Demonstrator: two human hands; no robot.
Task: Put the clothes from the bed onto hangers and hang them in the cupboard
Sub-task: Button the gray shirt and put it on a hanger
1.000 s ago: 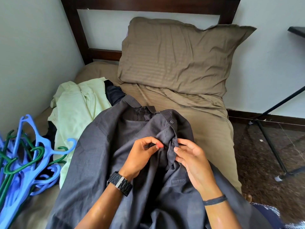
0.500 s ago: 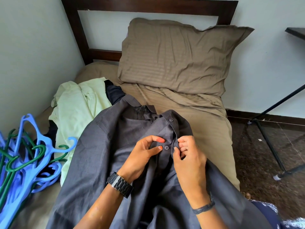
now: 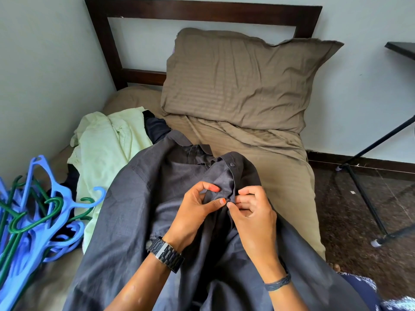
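Nearest the camera, two bare forearms reach forward over a dark grey button-up shirt [image 3: 134,209] that is spread across the person's lap and the near part of the bed [image 3: 285,176]. The left hand [image 3: 193,212], with a black link watch [image 3: 166,254] on its wrist, pinches the shirt's front placket between thumb and forefinger. The right hand [image 3: 253,212], with a dark cord band [image 3: 277,282] on its wrist, has its fingers curled and pinches the same fabric edge at a small button, fingertips touching those of the left. Another button [image 3: 232,164] shows higher on the placket, near the collar. At the left edge a pile of blue and green plastic hangers [image 3: 33,221] lies on the bed. Just beyond them, partly under the grey shirt, lies a crumpled pale green shirt [image 3: 107,149], with a dark navy garment [image 3: 156,129] showing beside it. Farther back, a brown striped pillow [image 3: 242,79] leans against the dark wooden headboard [image 3: 202,13] and the pale wall. To the right, black metal legs [image 3: 363,194] stand on the dark speckled floor [image 3: 350,221].
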